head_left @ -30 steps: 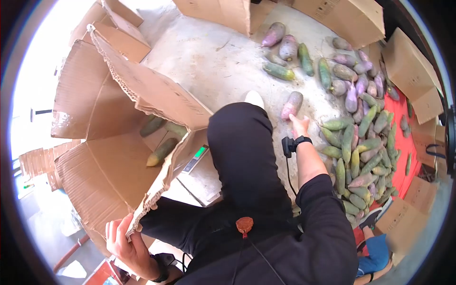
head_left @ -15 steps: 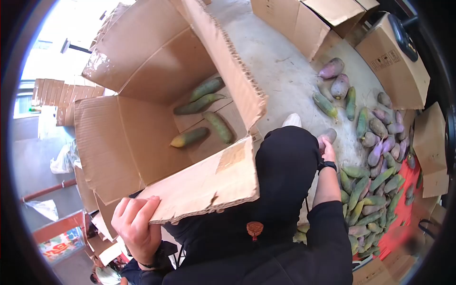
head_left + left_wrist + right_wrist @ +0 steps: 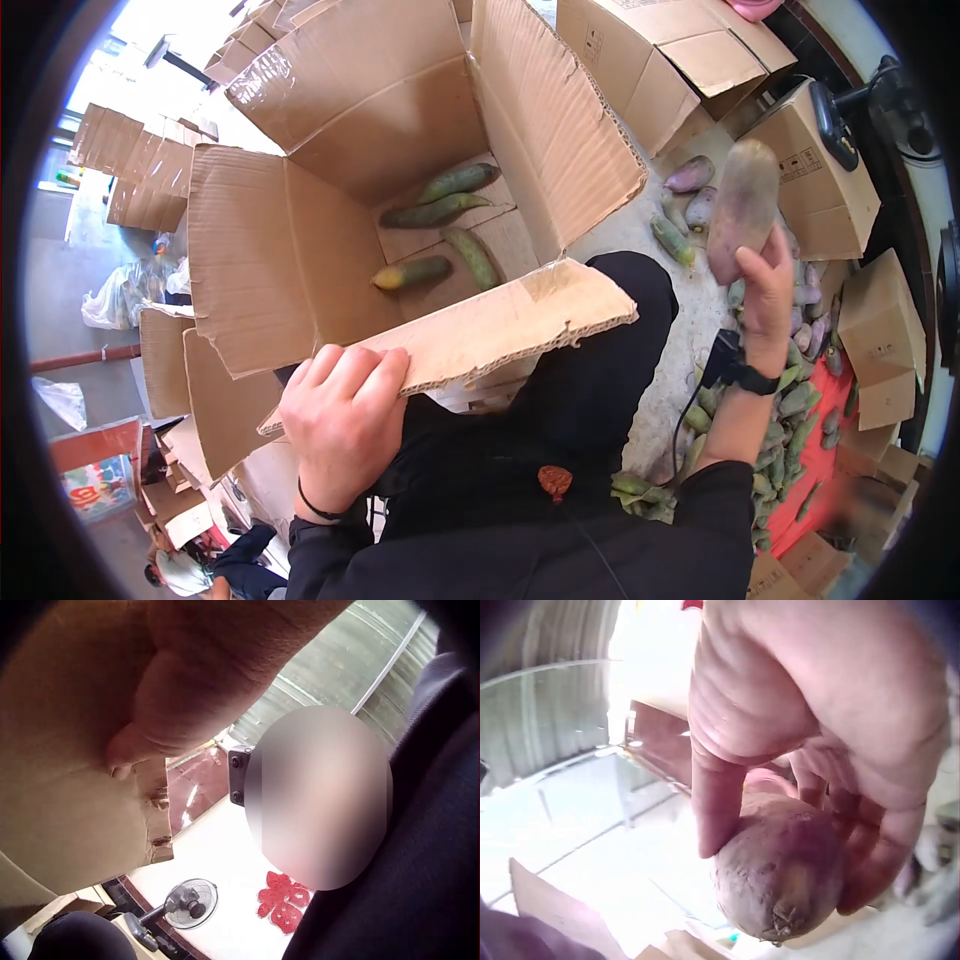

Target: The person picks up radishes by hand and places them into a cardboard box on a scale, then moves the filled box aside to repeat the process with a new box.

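The right hand (image 3: 768, 285) is closed round one end of a purple-grey radish (image 3: 745, 205), thumb on one side and fingers on the other, as the right wrist view also shows. The radish is off the floor, its long axis running away from the palm and its greyer end pointing outward, ahead of the fingers.

To the left of this hand stands an open cardboard box (image 3: 250, 260), with the black-clad knee (image 3: 625, 300) between the hand and the box's near corner. The radish lies outside the box, beyond its right flap (image 3: 560, 120) — apart from it in the head view, though how high it is against the rim I cannot tell.

The left hand (image 3: 345, 410) grips the near flap (image 3: 500, 325), fingers curled over its edge; the right hand is plainly the nearer one to the radish. Ahead of the left hand, four green radishes (image 3: 435, 212) lie on the bottom of the box. Past the right hand are a few loose radishes (image 3: 690, 175), and a larger heap of radishes (image 3: 795, 400) lies beside and behind its wrist.
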The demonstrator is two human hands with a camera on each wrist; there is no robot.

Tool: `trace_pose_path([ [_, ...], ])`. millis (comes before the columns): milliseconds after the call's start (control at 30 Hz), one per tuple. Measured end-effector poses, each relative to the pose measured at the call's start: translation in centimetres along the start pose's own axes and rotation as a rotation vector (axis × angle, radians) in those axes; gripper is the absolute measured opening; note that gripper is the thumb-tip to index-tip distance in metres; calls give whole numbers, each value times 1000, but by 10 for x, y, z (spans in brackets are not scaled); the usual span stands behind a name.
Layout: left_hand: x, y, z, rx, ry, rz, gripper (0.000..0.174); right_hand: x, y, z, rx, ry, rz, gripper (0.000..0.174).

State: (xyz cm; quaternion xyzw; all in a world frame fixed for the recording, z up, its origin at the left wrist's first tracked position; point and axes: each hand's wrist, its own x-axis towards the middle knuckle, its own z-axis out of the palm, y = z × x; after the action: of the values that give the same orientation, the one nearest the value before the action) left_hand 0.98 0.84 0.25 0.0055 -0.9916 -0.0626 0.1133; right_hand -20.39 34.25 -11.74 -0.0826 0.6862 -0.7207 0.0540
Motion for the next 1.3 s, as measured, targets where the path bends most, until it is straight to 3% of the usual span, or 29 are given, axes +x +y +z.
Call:
trace_pose_path([
  [100,-3,-1,1,-18,21,7,24,6,-78,42,-51,-56,-90,82],
  [233,-6,-1,0,8,14,17,21,10,-138,97,-111,-274,-188,73],
  [333,-8,-4,4,32,33,48,17,20,-150,130,-240,-535,-122,81],
  [400,-9,-4,7,43,52,89,13,24,-143,150,-281,-714,-163,65],
  [500,-10,0,7,44,64,46,16,17,-146,168,-405,-693,-211,60],
  [567,-10,2,7,33,49,50,17,9,-151,171,-770,-721,-393,54],
  [700,-14,6,7,11,33,37,18,14,-129,154,-465,-806,-456,41],
  [800,-14,6,9,-8,46,8,13,1,-138,122,-463,-604,-392,37],
  [833,-12,5,9,-25,35,13,12,0,-144,98,-290,-809,-331,36],
  [867,-11,3,10,-39,25,17,12,-5,-138,86,-292,-786,-314,36],
  [933,-11,4,11,-52,22,34,11,-18,-120,67,-229,-327,-31,31],
  [1000,-12,5,11,-61,23,47,11,-30,-85,28,-117,-212,4,36],
  [1067,-11,4,11,-40,4,-18,10,-52,-53,-11,-347,-78,-28,32],
  [1133,-14,-3,16,-8,67,40,9,-83,-17,-44,-375,52,150,29],
  [1200,-16,-4,15,-44,46,-33,10,-117,33,-80,-425,141,313,27],
  [1300,-18,-12,17,-25,44,-25,15,-192,139,-140,-754,215,432,31],
])
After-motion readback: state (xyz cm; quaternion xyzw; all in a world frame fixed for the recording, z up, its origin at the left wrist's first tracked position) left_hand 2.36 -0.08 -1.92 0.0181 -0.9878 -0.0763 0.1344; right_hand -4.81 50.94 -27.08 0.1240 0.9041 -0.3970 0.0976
